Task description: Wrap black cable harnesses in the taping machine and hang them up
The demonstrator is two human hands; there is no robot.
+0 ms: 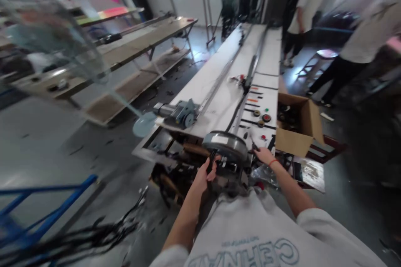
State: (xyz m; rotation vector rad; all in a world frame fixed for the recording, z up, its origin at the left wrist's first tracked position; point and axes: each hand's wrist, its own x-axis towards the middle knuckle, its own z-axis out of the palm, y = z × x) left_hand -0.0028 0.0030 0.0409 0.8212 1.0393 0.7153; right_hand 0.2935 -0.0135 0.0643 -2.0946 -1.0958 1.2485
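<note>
Right in front of my body is a round grey machine head (226,143) with a pale label on its rim, at the near end of a long white table (213,75). My left hand (209,170) is closed just below its left side, around a narrow black piece (212,159) whose kind I cannot make out. On the right, my right hand (263,155) closes on the dark handle of a slim tool (255,147) at the table edge; its exact kind is too small to tell. Black strips, round dark pieces (266,118) and a red button-like part (263,137) lie nearby.
An open cardboard box (296,142) with dark contents stands right of the table. A grey motor unit (183,113) sits on the left corner. Metal rails (219,83) run lengthwise. A fan (144,124), a blue frame (69,204), a stool (326,54) and two people are around.
</note>
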